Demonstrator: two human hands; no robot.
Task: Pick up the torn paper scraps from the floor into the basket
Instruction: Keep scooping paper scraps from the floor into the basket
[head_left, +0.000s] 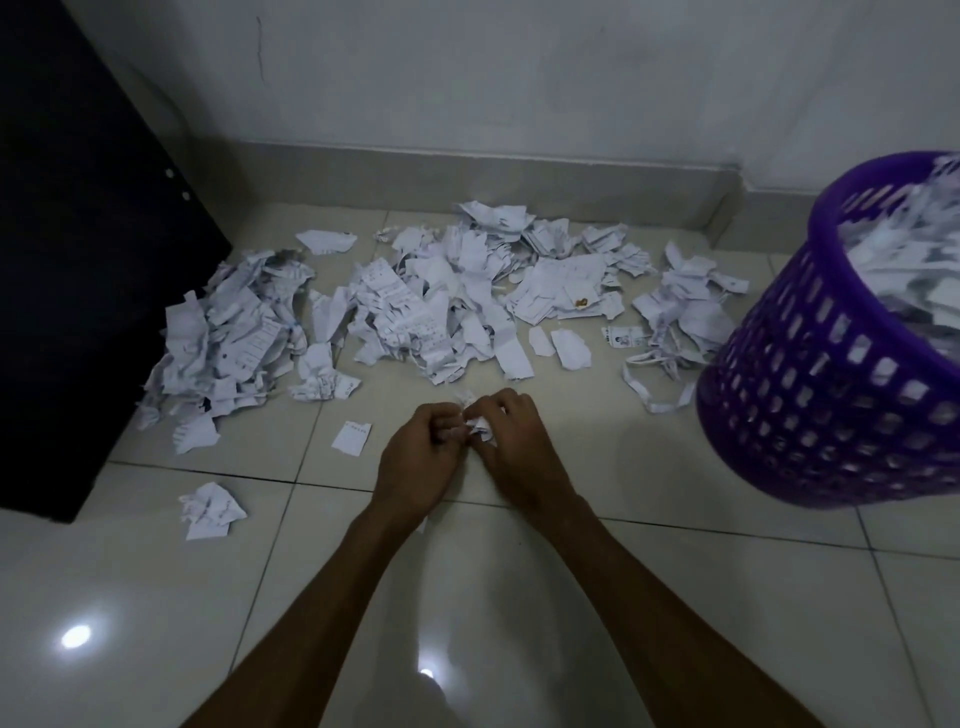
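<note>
both our left hand (415, 457) and right hand (511, 447) are closed round a small wad of scraps (475, 423), left of the basket (810, 384). best to bunch it tight before carrying it over, since loose bits drop. the big pile of scraps (415, 301) sits further left of the basket.

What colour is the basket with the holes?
Purple; the basket shows best in the head view, at right.

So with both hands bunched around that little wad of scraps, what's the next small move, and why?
Probably carry the wad right and drop it into the purple basket. The left hand and right hand are closed together on it just above the floor tile, so the gathering looks done, and the basket, already holding paper, stands close on the right. The large pile comes after.
</note>
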